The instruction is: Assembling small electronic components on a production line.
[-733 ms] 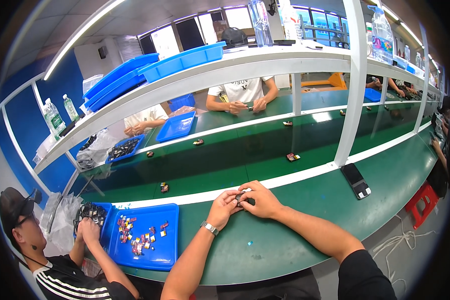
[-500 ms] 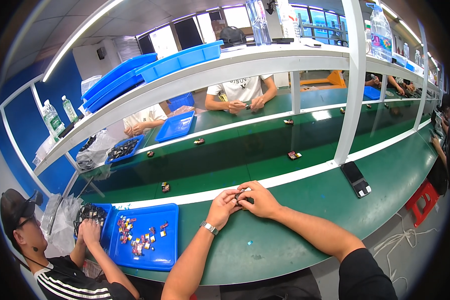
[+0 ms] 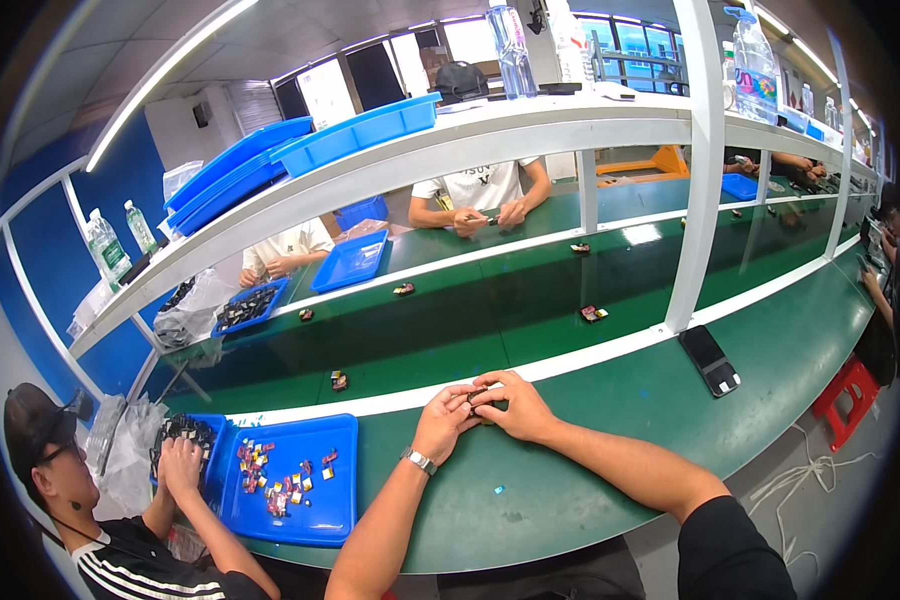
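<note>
Over the green bench (image 3: 570, 470), my left hand (image 3: 442, 425) and my right hand (image 3: 520, 406) meet with fingers bent around a small dark part (image 3: 477, 398). The fingers cover most of it, so its exact kind cannot be made out. Both thumbs and fingertips press on it. To the left of my hands is a shallow blue tray (image 3: 320, 520), holding several small red, yellow and white electronic pieces (image 3: 282, 490). A tiny blue scrap (image 3: 500, 490) lies on the bench below my hands.
A co-worker (image 3: 170, 555) at left handles black parts (image 3: 185, 432) in another blue bin. Beyond a white rail, a green conveyor (image 3: 470, 345) carries spaced small assemblies (image 3: 593, 314). A white post (image 3: 705, 160) stands right, near a black phone-like device (image 3: 709, 360). Other people sit across.
My hands stay together on the small dark part, with slight finger shifts. The assemblies on the conveyor have moved a little to the right. The view has shifted slightly.
</note>
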Demonstrator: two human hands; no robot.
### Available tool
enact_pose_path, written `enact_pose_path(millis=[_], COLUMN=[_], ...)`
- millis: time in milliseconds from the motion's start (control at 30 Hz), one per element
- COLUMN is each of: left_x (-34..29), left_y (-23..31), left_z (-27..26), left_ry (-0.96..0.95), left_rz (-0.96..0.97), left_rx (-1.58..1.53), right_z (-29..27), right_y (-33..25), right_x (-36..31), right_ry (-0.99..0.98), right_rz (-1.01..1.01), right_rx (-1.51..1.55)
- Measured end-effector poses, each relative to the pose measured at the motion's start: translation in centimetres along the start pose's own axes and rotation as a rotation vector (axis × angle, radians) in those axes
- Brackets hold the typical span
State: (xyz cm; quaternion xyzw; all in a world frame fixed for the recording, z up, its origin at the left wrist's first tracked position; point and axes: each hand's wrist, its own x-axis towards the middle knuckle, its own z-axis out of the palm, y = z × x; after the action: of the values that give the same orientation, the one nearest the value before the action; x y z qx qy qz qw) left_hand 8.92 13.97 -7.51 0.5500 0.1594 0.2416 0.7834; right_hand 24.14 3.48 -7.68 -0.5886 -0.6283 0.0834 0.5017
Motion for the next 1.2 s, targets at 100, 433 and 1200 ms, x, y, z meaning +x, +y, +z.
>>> enact_pose_path(millis=[100, 433, 1200], left_x=[0.2, 0.2, 0.1], left_y=[-0.1, -0.5, -0.2], left_z=[0.1, -0.1, 1.0], left_ry=[0.009, -0.024, 0.050], left_rz=[0.011, 0.078, 0.040], left_rx=[0.005, -0.095, -0.070], right_z=[0.1, 0.0, -1.0], right_y=[0.1, -0.4, -1.7], right_x=[0.0, 0.3, 0.4], right_ry=[-0.009, 0.045, 0.202], right_rz=[0.024, -0.045, -0.295], right_rx=[0.012, -0.011, -0.243])
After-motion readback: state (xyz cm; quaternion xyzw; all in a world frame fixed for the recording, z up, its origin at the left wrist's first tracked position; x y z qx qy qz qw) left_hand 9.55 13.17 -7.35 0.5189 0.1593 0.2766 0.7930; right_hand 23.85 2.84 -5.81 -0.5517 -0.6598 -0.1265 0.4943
